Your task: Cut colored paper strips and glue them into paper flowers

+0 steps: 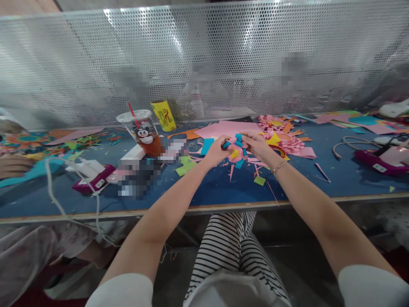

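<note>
Between my two hands is a paper flower (235,152) with a yellow centre, a pink ring and curled blue strips around it. My left hand (220,150) grips its left side, fingers bent around the blue curls. On the upper right, my right hand (254,144) pinches another blue curl. Under and around the flower lie thin pink paper scraps and a green paper square (260,181). A blue paper piece (207,146) rests left of my left hand. Close to my right wrist is a roll of yellow tape (277,150), partly hidden.
Pink paper flowers (294,145) lie right of my hands, and pink sheets (228,128) behind them. A plastic cup (145,138) with a red straw, a yellow can (164,116) and a purple power strip (94,179) stand left. Another person's hand (12,167) is at far left.
</note>
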Demonstrator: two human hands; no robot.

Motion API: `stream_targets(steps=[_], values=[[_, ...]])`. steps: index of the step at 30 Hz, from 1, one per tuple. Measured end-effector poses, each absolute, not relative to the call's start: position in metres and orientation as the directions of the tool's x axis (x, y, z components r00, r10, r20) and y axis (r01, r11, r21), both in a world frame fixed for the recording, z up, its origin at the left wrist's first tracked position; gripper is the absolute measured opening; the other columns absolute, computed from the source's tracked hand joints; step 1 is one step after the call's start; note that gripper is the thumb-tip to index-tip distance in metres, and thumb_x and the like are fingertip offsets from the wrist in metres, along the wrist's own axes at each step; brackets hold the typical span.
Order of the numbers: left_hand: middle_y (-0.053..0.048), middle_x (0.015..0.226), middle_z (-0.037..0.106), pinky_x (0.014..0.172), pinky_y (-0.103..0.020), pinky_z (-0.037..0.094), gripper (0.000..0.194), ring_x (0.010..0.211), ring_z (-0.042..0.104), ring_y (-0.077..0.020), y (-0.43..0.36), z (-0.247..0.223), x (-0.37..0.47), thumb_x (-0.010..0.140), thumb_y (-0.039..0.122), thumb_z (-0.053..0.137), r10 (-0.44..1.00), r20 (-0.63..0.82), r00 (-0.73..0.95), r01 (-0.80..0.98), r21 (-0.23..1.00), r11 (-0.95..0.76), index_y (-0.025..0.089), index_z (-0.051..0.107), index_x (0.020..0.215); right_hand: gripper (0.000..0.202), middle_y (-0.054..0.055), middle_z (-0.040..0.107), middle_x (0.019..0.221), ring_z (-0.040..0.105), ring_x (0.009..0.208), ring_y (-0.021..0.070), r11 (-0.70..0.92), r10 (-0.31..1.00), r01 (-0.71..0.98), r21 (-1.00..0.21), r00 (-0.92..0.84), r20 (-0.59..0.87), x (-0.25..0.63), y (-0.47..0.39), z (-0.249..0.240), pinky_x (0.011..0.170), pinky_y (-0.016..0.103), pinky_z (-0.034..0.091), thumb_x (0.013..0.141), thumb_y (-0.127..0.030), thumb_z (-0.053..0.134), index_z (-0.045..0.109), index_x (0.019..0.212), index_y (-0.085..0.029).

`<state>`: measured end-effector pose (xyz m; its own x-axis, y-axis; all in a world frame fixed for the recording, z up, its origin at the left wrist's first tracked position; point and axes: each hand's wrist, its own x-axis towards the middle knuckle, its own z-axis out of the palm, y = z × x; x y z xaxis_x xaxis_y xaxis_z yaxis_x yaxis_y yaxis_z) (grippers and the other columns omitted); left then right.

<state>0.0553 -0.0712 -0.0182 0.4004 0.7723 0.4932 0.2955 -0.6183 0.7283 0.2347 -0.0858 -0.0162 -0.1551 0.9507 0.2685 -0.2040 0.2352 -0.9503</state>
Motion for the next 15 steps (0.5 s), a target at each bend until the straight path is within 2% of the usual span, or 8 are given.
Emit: stream_targets(steps=[8, 15], values=[[0.002, 0.072, 0.053, 0.060, -0.023, 0.034, 0.015, 0.064, 0.043, -0.0101, -0.0824, -0.0121, 0.0573, 0.067, 0.017, 0.053, 0.731, 0.539, 0.419, 0.457, 0.570, -0.683, 0.017, 0.056, 0.082, 0.029, -0.004, 0.051, 0.067, 0.046, 0.057, 0.0068, 0.338, 0.916, -0.118, -0.934, -0.185, 0.356, 0.2389, -0.0795, -0.0226, 0.054, 0.021, 0.038, 0.062, -0.037, 0.073, 0.058, 0.079, -0.019], [0.003, 0.066, 0.049, 0.057, -0.023, 0.032, 0.014, 0.061, 0.040, -0.0096, -0.0804, -0.0130, 0.0558, 0.066, 0.017, 0.054, 0.733, 0.546, 0.405, 0.437, 0.589, -0.680, 0.018, 0.056, 0.080, 0.026, -0.005, 0.050, 0.066, 0.045, 0.058, 0.0063, 0.355, 0.907, -0.100, -0.930, -0.207, 0.368, 0.2404, -0.0764, -0.0260, 0.055, 0.021, 0.038, 0.065, -0.037, 0.071, 0.056, 0.074, -0.018]])
